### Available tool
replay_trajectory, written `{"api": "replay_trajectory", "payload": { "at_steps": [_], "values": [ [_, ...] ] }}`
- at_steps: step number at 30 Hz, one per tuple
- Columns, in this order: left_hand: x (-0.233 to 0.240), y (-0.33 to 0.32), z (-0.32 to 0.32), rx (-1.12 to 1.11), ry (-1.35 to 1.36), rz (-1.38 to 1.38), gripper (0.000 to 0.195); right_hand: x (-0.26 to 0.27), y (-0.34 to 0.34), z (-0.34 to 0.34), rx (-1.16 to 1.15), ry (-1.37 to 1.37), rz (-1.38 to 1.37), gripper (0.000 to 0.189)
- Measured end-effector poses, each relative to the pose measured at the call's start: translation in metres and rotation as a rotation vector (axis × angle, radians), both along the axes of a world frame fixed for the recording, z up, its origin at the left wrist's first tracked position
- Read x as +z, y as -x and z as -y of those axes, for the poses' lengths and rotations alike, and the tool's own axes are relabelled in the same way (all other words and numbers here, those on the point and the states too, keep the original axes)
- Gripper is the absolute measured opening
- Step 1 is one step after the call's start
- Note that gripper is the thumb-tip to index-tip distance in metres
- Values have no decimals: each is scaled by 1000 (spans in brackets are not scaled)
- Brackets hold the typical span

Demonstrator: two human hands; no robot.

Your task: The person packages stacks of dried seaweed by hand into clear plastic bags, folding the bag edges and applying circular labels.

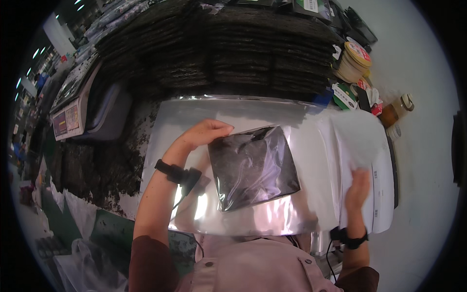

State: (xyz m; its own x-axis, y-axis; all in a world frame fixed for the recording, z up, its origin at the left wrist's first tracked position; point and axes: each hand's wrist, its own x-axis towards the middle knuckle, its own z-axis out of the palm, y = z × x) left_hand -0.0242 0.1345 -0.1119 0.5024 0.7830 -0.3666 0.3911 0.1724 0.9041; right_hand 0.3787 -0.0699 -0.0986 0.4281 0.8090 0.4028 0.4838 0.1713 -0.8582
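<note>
A square, dark packet in glossy clear film [255, 168], probably dried seaweed sheets, lies slightly tilted before me on a stack of shiny clear film sheets [168, 138]. My left hand [209, 132] is at its far left corner, fingers curled over the edge; the fingertips are partly hidden. My right hand [358, 188] is blurred over a pile of white printed bags or sheets [383, 186], at the right of the film stack. Whether it grips one of them is unclear.
Tall stacks of dark, rough-edged sheets [270, 54] stand behind the film. A digital scale [69, 120] and a grey plastic bin [111, 113] are at left, above dark crumbs. Tape rolls [352, 64] and a bottle of brown liquid [396, 109] stand at far right.
</note>
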Motion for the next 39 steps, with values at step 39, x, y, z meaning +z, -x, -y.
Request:
{"api": "replay_trajectory", "payload": {
  "at_steps": [39],
  "values": [
    [-17, -9, 43, 277, -493, -336, 45, -23, 99, -10, 659, -319, 542, 11]
  ]
}}
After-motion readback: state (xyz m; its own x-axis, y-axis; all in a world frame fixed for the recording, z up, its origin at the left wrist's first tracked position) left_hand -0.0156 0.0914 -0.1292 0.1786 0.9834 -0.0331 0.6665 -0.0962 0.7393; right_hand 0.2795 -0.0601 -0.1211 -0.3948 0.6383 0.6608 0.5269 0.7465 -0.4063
